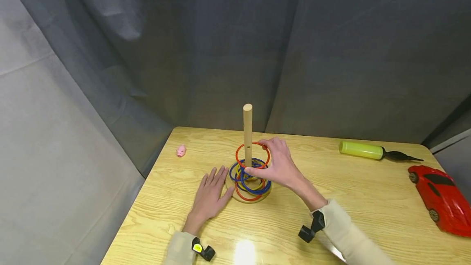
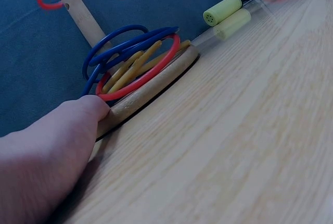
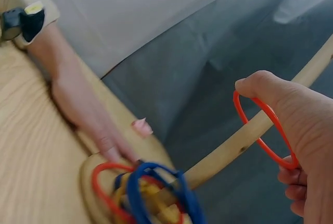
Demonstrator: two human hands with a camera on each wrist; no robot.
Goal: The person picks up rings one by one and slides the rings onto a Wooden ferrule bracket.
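A wooden peg point(image 1: 248, 134) stands upright on a round wooden base point(image 2: 140, 99). Around its foot lie several blue, yellow and red rings point(image 1: 254, 191), stacked loosely and tilted. My right hand point(image 1: 281, 165) grips a red ring point(image 3: 268, 143) between thumb and fingers; this ring encircles the peg partway up, above the pile. My left hand point(image 1: 211, 195) lies with fingers spread at the left of the base, its thumb right at the base's edge in the left wrist view.
A small pink pig figure point(image 1: 181, 150) sits at the table's back left. Toward the back right lies a yellow-green hand pump point(image 1: 362, 150) with a black nozzle, and a red toy car point(image 1: 441, 199) stands near the right edge. Grey curtains point(image 1: 235, 52) hang behind the table.
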